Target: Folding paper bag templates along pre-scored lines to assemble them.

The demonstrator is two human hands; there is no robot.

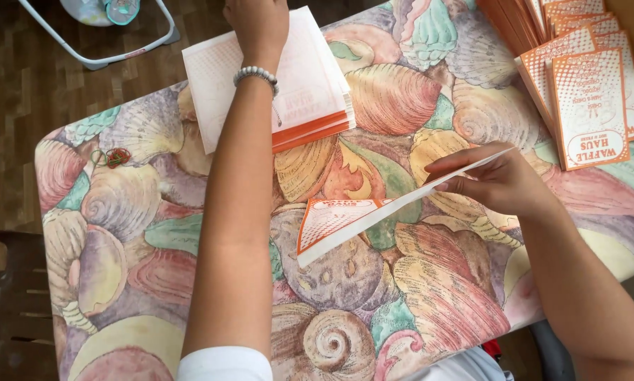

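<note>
- Nearest to my view, the left forearm runs up the middle of the frame over the table [119,233], whose cloth is printed with large seashells in pastel colours.
- At centre, I see the right hand [497,180] pinching one edge of a folded paper bag [373,212], white with an orange dotted corner; the bag is held tilted, its lower end close over the cloth.
- Left of it, a small tangle of rubber bands [112,156] lies on the cloth.
- Farther on, the left hand [257,25], a beaded bracelet [255,73] at its wrist, rests on a stack of white sheets [303,85] with orange edges; whether its fingers are curled or flat I cannot tell.
- Far right, orange-printed bags [588,106] lie fanned out and overlapping.
</note>
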